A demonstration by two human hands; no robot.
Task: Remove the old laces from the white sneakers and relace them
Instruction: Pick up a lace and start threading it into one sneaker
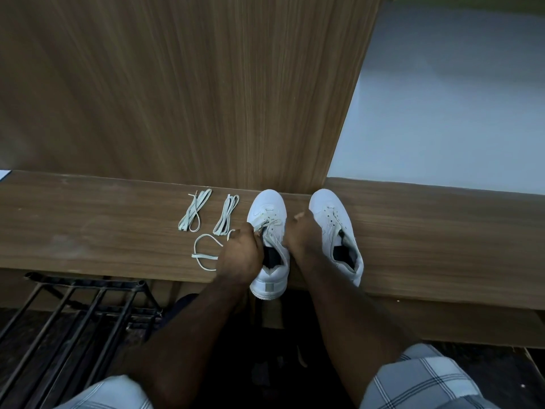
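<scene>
Wood-grain panelling rises behind the long wooden shelf on which we work. Two white sneakers stand side by side, toes to the panel: the right sneaker unlaced, the left sneaker partly laced. Our left hand and right hand each pinch the lace at its eyelets. Left of them lie two folded lace bundles and one loose lace.
</scene>
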